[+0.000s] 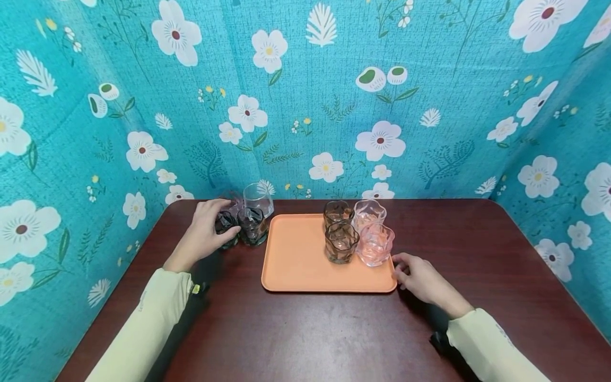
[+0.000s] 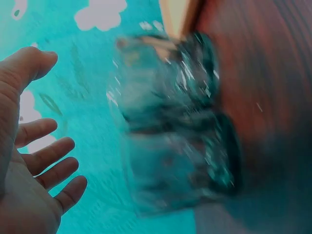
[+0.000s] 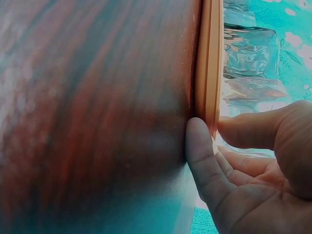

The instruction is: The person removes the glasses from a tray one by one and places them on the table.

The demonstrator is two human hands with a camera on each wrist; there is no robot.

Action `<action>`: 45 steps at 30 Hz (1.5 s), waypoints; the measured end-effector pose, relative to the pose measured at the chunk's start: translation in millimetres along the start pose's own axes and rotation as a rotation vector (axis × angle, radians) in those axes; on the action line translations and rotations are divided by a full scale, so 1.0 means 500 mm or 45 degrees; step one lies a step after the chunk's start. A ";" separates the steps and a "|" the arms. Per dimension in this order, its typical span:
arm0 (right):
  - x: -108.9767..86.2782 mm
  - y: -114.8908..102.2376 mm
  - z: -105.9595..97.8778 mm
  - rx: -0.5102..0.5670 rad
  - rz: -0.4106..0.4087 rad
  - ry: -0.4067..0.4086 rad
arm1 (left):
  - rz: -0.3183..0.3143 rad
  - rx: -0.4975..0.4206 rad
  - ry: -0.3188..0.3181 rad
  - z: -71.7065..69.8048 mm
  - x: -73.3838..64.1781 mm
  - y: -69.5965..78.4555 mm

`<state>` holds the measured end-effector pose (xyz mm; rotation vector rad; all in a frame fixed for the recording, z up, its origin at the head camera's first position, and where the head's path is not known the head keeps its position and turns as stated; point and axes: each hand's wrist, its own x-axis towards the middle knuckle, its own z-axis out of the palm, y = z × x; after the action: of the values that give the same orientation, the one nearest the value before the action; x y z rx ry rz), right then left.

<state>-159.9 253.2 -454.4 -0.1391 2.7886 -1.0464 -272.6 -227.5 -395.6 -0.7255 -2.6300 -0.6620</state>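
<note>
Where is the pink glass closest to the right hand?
In the head view, the pink glass stands near the right edge of the orange tray, just right of the front brown glass and in front of a paler glass.

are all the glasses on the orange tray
No, a dark glass and a clear glass stand on the brown table, left of the orange tray.

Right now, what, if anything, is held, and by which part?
The right hand pinches the orange tray by its right rim; the left hand holds nothing.
</note>
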 end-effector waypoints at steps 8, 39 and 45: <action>0.000 0.002 -0.002 -0.006 -0.001 -0.001 | 0.064 -0.077 -0.057 0.013 0.047 0.076; 0.000 0.001 -0.003 0.026 -0.034 0.034 | 0.224 -0.275 -0.455 0.210 0.218 0.226; 0.000 0.000 -0.002 0.027 -0.047 0.033 | 0.228 -0.264 -0.526 0.237 0.240 0.248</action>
<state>-160.1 253.9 -453.4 -0.1764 2.8075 -1.0933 -324.5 -25.0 -400.8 -1.2638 -2.8343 -0.8136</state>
